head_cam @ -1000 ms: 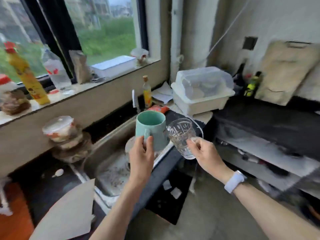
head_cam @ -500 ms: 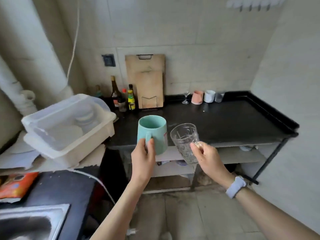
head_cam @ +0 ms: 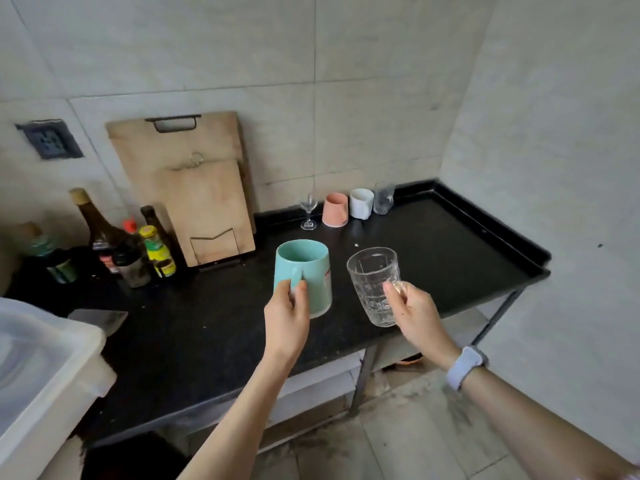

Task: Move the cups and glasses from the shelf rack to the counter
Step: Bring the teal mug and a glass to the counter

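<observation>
My left hand grips a mint-green mug by its handle, upright above the black counter. My right hand holds a clear patterned glass mug by its handle, just right of the green one. Along the counter's back edge stand a small wine glass, an upside-down pink cup, a white cup and a clear glass.
Two wooden cutting boards lean on the tiled wall. Several sauce bottles crowd the counter's back left. A white plastic bin sits at the left edge. A lower shelf runs under the counter; a wall closes the right side.
My view has swung right from the sink and window to the black counter and moved closer. Both hands carried the green mug and the glass mug along, now over the counter.
</observation>
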`<state>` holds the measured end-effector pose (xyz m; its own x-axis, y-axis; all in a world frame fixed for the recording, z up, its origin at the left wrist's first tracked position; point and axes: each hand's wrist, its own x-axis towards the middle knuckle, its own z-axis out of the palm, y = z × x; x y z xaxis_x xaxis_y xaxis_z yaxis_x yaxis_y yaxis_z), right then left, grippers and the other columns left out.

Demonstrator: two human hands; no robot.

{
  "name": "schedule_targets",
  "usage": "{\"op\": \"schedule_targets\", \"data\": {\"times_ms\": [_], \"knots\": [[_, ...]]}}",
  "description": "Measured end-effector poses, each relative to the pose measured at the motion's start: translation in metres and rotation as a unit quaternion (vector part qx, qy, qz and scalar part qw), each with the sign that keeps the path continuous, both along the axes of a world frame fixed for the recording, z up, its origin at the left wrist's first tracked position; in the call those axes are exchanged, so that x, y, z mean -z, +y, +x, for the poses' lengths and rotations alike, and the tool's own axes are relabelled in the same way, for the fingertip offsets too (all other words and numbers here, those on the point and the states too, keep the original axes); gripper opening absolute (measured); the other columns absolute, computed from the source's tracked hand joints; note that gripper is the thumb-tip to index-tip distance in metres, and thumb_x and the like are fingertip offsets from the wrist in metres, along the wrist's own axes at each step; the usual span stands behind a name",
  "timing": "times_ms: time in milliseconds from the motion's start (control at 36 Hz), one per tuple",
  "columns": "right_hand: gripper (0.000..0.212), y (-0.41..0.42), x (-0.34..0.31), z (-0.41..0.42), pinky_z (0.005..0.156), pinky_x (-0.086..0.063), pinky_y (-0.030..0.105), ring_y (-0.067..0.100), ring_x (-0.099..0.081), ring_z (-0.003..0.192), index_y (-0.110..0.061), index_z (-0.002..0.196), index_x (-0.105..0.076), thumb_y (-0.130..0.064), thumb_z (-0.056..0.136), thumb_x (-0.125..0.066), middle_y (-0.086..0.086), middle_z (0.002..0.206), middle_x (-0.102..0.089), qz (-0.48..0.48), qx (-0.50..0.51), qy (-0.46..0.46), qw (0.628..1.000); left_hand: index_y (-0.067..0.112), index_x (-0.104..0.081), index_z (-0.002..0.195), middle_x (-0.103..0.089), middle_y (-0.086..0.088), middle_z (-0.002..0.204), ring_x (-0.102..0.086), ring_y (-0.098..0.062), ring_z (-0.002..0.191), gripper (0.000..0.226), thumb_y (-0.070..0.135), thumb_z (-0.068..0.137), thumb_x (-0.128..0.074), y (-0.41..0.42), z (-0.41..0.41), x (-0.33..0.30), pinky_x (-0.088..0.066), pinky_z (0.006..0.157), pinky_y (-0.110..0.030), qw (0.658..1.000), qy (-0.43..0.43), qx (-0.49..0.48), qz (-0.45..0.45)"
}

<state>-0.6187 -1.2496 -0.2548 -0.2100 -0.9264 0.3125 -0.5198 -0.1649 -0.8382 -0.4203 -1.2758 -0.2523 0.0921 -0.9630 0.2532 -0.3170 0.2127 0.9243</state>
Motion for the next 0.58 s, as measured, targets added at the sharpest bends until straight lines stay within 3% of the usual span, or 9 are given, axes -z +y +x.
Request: {"op": "schedule_targets", "data": {"times_ms": [83,222,583], "knots": [[0.043,-0.032,0.014,-0.014,0.046,-0.03,0.012,0.002,-0.04,0.047,-0.027,0.054,-0.032,-0.024,0.094,-0.047,-0.007,0.046,-0.042,0.015,0.021,-0.004,1.0,0.006,-0.043,0.071,-0.047,-0.003,0.064,-0.042,-0.013,0.059,0.032,0.025,0.096,-0.044,-0.034,-0.012,0.015,-0.035,0.054,-0.026,1.0,-0.005,0.008,0.013],[0.042,-0.094,0.042,-0.037,0.047,-0.031,0.013,0.002,-0.042,0.046,-0.027,0.054,-0.033,-0.025,0.094,-0.047,-0.008,0.05,-0.038,0.04,0.038,-0.015,0.998,0.019,-0.036,0.062,-0.041,0.004,0.058,-0.036,-0.009,0.053,0.034,0.022,0.096,-0.043,-0.091,-0.038,0.042,-0.031,0.045,-0.015,0.999,-0.011,0.002,0.036],[0.035,-0.287,0.126,-0.104,0.048,-0.037,0.016,0.001,-0.043,0.046,-0.027,0.06,-0.044,-0.024,0.094,-0.045,-0.008,0.055,-0.043,0.131,-0.021,-0.09,0.987,0.015,-0.033,0.061,-0.035,0.004,0.058,-0.031,-0.009,0.053,0.037,0.023,0.095,-0.045,-0.264,-0.12,0.123,-0.03,0.044,-0.014,0.99,-0.001,-0.067,0.123]]}}
